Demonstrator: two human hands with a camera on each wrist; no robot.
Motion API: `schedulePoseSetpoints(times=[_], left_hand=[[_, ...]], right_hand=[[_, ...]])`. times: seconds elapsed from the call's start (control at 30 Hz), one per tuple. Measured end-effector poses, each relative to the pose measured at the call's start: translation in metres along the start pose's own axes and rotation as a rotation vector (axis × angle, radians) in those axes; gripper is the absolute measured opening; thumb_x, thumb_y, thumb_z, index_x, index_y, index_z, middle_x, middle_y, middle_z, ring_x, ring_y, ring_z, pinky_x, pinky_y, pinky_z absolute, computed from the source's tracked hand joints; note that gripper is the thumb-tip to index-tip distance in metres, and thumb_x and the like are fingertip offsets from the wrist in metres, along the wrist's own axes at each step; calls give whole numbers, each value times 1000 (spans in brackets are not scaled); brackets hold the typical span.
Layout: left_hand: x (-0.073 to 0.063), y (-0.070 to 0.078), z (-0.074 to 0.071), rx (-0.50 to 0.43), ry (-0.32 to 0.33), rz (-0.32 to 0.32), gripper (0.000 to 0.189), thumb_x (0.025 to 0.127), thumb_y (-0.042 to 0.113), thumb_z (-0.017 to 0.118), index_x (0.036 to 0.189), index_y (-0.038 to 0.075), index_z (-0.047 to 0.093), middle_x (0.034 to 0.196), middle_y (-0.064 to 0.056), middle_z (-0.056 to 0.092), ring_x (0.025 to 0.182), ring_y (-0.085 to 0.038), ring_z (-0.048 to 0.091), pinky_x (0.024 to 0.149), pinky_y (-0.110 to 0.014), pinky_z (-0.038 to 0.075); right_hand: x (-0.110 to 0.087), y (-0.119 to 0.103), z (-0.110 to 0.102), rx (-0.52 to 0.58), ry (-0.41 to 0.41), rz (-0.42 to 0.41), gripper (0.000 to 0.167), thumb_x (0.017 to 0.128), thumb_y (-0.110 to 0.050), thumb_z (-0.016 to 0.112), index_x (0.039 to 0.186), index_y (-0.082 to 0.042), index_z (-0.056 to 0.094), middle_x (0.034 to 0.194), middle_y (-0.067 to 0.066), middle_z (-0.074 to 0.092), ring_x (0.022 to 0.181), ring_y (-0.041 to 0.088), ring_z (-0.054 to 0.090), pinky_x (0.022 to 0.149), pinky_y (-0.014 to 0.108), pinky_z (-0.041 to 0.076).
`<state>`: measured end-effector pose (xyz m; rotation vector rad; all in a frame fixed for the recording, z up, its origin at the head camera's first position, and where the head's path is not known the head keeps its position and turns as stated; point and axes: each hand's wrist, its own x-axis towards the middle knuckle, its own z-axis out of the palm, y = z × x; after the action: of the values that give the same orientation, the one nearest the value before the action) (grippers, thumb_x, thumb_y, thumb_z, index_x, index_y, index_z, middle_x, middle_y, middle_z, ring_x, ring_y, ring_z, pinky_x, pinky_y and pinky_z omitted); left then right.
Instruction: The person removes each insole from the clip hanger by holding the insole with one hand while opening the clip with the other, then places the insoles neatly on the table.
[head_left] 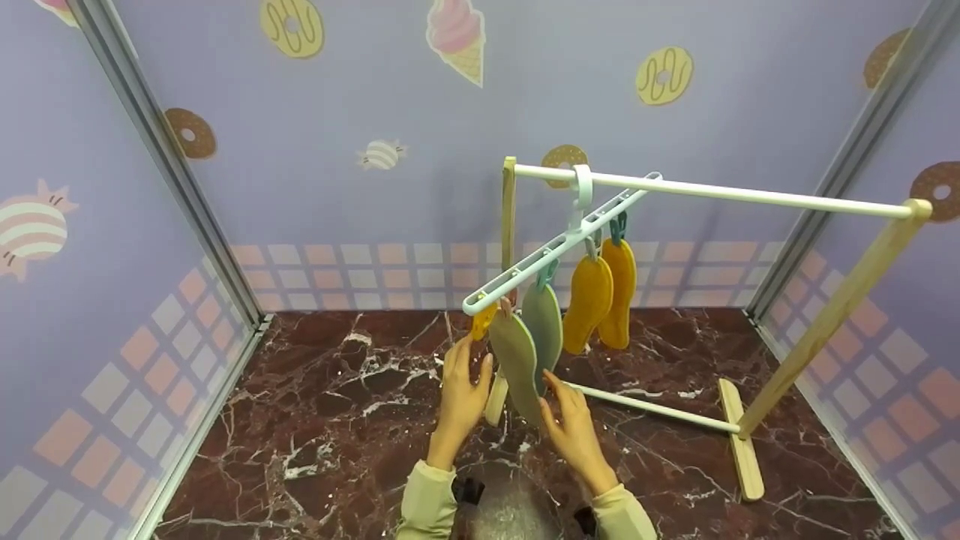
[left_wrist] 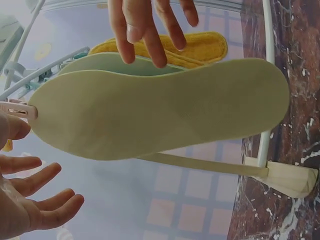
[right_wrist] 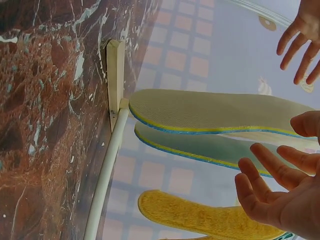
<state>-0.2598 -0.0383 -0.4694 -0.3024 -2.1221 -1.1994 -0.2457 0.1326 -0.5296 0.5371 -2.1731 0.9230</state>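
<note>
A beige insole (left_wrist: pixel 160 107) hangs from a pale pink clip (left_wrist: pixel 21 109) at the near end of a white hanger (head_left: pixel 551 251). My left hand (head_left: pixel 463 390) is just left of the insole, fingers spread, thumb close to the clip; a yellow clip (head_left: pixel 484 321) hangs above its fingertips. Relaxed fingers of my right hand (right_wrist: pixel 280 187) reach beside the right edge of the beige insole and a grey-green insole (head_left: pixel 541 322) behind it. That second insole hangs from a teal clip (head_left: pixel 547 274). In the right wrist view both have yellow-and-blue edges.
Two fuzzy orange-yellow insoles (head_left: pixel 589 304) hang farther back on the hanger, which hooks over the white rail (head_left: pixel 720 196) of a wooden rack. The rack's right post (head_left: pixel 832 315) and foot (head_left: pixel 741 442) stand on a dark red marbled tabletop (head_left: pixel 337 450). Patterned panels (head_left: pixel 360 90) enclose the space.
</note>
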Motion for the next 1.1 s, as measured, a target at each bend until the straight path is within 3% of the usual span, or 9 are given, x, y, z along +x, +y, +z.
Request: schedulePoseSetpoints(times=[0.3,0.63,0.9,1.1], left_hand=[[11,12,0,-56,29,5,50,86,14,58,128,-3,39,119,-22,51,114,-33,45,97,-46,37],[17,20,3,-98,62,-30,48,83,14,62,124,-4,44,114,-21,54,106,-31,51,92,-43,41],[24,24,8,-230,104,-78,54,78,14,68,123,-5,44,111,-22,56,101,-31,56,87,-40,47],[30,26,10,-284,99,-122,51,78,16,68,120,-3,48,109,-20,59,100,-29,58,87,-38,47]], right_hand=[[3,1,1,11,-20,0,42,82,-3,59,123,2,48,106,16,62,93,27,55,78,40,44],[4,1,1,15,-37,16,44,83,-5,59,124,0,47,107,16,61,94,26,54,77,39,46],[5,2,1,17,-35,31,45,82,-5,61,124,0,47,108,18,61,91,26,53,73,38,46],[7,4,4,14,-23,36,44,81,-6,61,124,-2,48,100,15,62,87,28,54,69,36,45]])
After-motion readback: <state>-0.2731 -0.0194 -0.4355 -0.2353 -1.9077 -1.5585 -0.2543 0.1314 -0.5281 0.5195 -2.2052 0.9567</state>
